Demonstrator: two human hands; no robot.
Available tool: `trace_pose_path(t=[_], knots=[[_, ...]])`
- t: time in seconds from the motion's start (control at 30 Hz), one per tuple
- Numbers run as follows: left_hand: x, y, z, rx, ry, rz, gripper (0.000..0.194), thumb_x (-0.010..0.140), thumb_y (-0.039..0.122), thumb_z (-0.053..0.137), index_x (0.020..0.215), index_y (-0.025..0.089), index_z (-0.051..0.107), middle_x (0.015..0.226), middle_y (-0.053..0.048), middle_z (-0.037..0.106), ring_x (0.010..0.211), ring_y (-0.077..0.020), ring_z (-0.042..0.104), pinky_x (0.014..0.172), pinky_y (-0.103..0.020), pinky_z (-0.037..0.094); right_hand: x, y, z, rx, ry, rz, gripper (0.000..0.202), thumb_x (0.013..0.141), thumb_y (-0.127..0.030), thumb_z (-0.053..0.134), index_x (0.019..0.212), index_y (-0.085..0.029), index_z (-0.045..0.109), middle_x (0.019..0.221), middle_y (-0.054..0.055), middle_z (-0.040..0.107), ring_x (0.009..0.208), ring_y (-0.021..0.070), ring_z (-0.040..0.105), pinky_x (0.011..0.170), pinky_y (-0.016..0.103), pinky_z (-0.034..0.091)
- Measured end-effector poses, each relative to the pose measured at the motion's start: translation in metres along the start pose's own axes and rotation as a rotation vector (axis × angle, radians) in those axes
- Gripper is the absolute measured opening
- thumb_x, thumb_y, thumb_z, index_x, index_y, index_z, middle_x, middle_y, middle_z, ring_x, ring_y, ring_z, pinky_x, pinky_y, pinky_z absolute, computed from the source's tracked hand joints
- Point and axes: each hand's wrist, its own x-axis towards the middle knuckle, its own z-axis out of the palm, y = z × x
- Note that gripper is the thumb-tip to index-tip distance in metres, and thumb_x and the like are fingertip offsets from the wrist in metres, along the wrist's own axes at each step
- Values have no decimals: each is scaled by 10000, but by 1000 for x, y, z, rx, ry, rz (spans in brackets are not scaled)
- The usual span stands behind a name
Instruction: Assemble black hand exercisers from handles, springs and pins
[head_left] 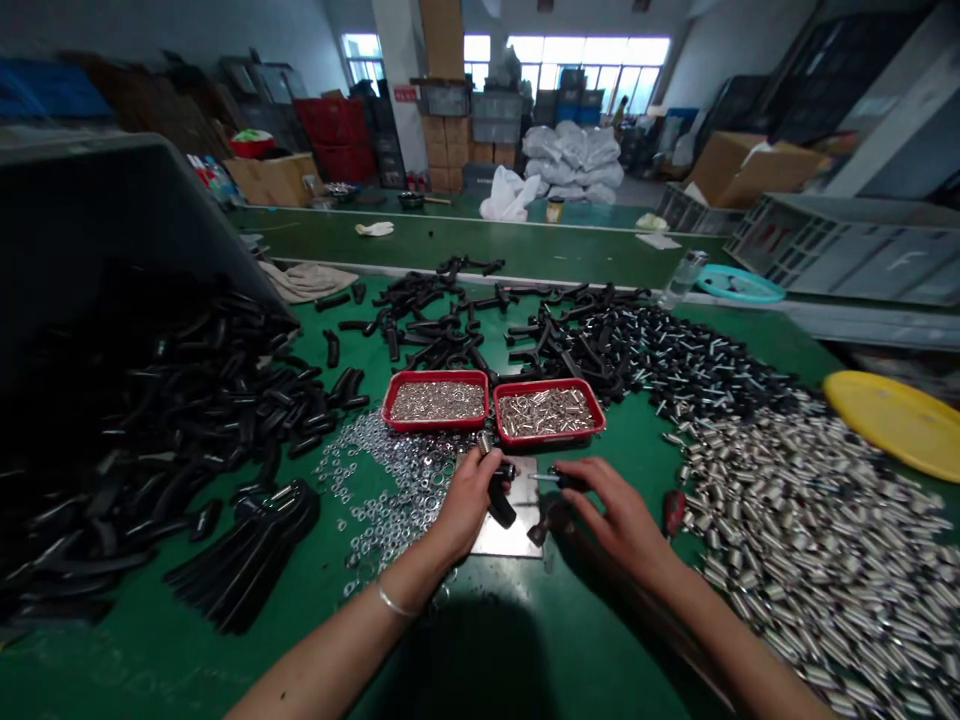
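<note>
My left hand [463, 497] is closed around a curved black plastic handle [501, 503], with a metal cylinder [485, 443] sticking up by its thumb. Between the fingertips of my right hand [619, 510] is a black-headed bolt [546, 477], its metal shank pointing left at the handle, a small gap apart. Both hands are over a metal plate [506, 543] on the green table. Under my right hand lies a dark tool with a hammer-like head [553, 520]. Two red trays of small metal parts, a left tray [435, 376] and a right tray [549, 438], stand just beyond.
Loose nuts and rings [390, 505] spread left of the plate. Black handles pile up in a tipped bin [142, 160] and at the back. Black-headed bolts [697, 360] and metal cylinders [817, 530] heap on the right, near a red-handled tool [673, 512] and a yellow lid [892, 420].
</note>
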Motion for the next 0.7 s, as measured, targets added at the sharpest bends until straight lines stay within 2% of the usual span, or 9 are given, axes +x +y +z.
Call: trace_pose_path(t=[0.1,0.27,0.4,0.5,0.6,0.67,0.7], knots=[[-6,4,-1,63,-13,47,377,871,548,601,971,185,605,917,-36,654,765,-143,611,728,-269,501,4,-28,18,36,-29,-28,284,977,-255,518,1255,-250,577,1103,79,614,1026,212,615,909,373,522],[-22,14,-14,223,-66,96,347,885,532,584,954,193,619,914,-35,650,830,-169,616,770,-275,499,15,-40,31,73,-43,-66,263,960,-248,542,1219,-249,586,1075,76,629,988,220,627,885,396,536],[-27,18,-14,155,-54,46,344,882,526,589,978,196,603,904,-25,639,815,-164,613,751,-269,502,12,-46,43,70,37,-29,152,949,-239,564,1100,-226,570,959,58,635,870,207,629,795,365,547],[-29,25,-11,88,-72,8,343,878,518,598,997,196,589,878,-15,625,768,-150,605,711,-259,503,8,-44,46,-7,89,-175,193,960,-203,534,1150,-225,560,1055,96,635,984,230,609,876,405,528],[-32,34,-9,151,-138,6,317,876,481,603,1002,190,599,898,-25,628,803,-163,602,711,-261,499,7,-40,44,-58,78,-305,258,971,-182,501,1217,-225,567,1141,123,632,1038,240,584,926,438,501],[-32,38,-9,263,-132,57,283,876,449,603,985,187,610,903,-32,630,833,-176,593,733,-271,490,9,-40,45,6,47,-260,213,967,-221,519,1166,-223,593,1129,119,642,1022,242,589,916,438,500],[-32,37,-10,323,-106,104,259,879,433,598,967,190,612,892,-29,627,836,-179,586,742,-275,483,11,-42,47,83,28,-178,164,962,-262,537,1106,-219,603,1074,107,655,972,236,604,879,421,514]])
